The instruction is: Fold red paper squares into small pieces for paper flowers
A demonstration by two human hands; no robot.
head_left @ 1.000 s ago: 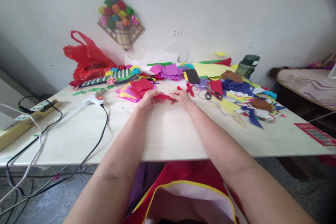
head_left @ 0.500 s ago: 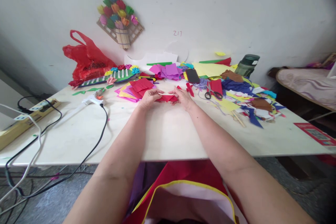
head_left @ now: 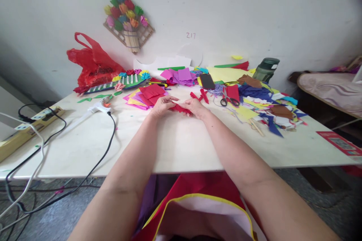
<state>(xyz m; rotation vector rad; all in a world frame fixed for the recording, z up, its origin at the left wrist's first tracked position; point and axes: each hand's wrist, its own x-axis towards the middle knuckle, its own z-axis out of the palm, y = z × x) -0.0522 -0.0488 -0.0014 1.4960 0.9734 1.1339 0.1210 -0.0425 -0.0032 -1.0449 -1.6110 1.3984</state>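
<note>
Between both hands is a small piece of red paper (head_left: 180, 108), creased and partly hidden by the fingers. My left hand (head_left: 164, 106) pinches its left end, and my right hand (head_left: 196, 107) grips its right end. Just behind my left hand lies a fanned stack of red, yellow and pink sheets (head_left: 145, 96). Rolled red pieces (head_left: 204, 96) rest beyond my right hand. Farther right are black-handled scissors (head_left: 229, 100) beside a red square.
A white glue gun (head_left: 98, 107) with a black cord and a power strip (head_left: 31, 128) are at the left. Paper scraps (head_left: 271, 109) cover the right. A red bag (head_left: 94, 64), phone (head_left: 207, 81) and green bottle (head_left: 266, 70) stand or lie toward the back.
The red paper between my hands has become more crumpled and narrower, and its right end has dipped. My right hand has shifted slightly left, showing more of the rolled red pieces.
</note>
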